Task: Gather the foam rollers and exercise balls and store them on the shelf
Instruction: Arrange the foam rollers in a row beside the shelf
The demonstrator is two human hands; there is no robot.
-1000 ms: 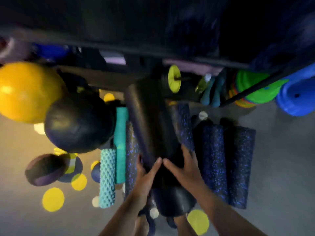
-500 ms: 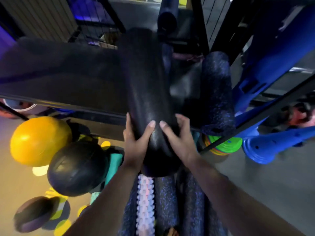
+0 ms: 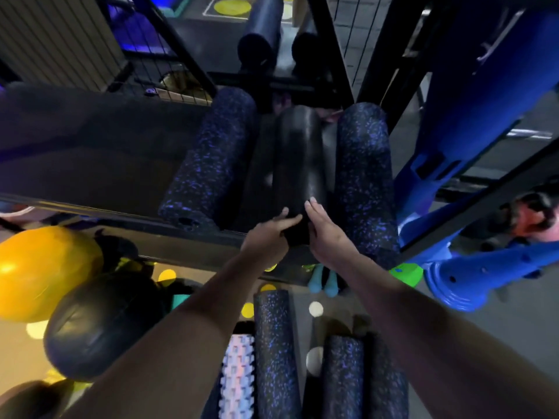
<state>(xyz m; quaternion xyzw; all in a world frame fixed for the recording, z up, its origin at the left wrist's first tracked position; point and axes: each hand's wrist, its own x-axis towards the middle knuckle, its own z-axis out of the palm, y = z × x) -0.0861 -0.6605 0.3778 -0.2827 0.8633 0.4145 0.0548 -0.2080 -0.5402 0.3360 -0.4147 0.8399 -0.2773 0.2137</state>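
While the black roller (image 3: 298,158) already lies on the shelf (image 3: 90,164), wedged between two speckled rollers (image 3: 217,164), I'd call this job less than half done. Left hand (image 3: 269,234) grips its near end; right hand (image 3: 326,237) presses flat-fingered against its side. Down on the floor, more rollers (image 3: 272,343), a ridged one (image 3: 237,376), the yellow ball (image 3: 39,273) and black ball (image 3: 99,328) haven't been put away yet.

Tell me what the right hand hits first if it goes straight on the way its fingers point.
The black foam roller: the right hand lays straight fingers on its near end, pointing along it into the shelf. Beyond that, the back bar looks next, though depth is unclear.
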